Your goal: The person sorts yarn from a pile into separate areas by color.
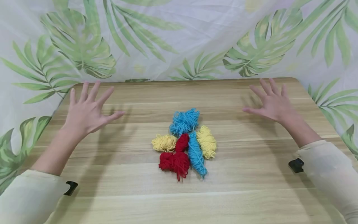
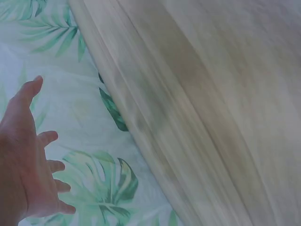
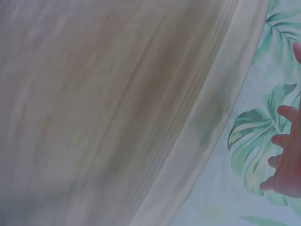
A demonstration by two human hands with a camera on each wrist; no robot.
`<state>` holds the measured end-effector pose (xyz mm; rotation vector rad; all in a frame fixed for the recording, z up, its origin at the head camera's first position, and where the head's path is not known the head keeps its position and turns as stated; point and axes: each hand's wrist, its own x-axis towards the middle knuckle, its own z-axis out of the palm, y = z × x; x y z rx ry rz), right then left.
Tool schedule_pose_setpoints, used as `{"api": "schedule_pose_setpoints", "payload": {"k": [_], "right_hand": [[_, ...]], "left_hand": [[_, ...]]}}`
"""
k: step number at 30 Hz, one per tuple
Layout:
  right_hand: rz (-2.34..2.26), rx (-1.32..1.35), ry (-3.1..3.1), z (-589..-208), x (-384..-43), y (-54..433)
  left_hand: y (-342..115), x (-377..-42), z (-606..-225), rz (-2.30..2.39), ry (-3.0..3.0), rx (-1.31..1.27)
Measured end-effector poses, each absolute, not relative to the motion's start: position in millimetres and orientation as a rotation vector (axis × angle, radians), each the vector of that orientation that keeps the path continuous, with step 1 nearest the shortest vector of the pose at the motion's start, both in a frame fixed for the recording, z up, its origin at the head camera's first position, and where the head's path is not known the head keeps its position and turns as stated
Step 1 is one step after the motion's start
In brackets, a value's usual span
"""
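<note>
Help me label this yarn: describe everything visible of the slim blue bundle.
The slim blue bundle looks like wound yarn, tapering toward a near end angled right. It lies on the wood-grain table. Its far end meets the bulkier blue bundle; red yarn appears to touch its left side, a yellow bundle its right. Nothing holds it.

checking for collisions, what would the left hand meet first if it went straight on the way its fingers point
From the left hand, likely the leaf-print cloth past the table; the yarn bundles lie off to the side. Depth is unclear.
</note>
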<state>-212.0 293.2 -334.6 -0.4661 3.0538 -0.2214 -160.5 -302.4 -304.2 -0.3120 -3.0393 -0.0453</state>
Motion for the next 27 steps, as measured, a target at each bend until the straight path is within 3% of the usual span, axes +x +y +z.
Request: {"api": "schedule_pose_setpoints", "payload": {"k": [27], "right_hand": [[-0.218,-0.753,3.070,-327.6,-198.4,250.8]], "left_hand": [[-210.5,-174.6,-302.6,-0.163,-2.992,-0.690]]}}
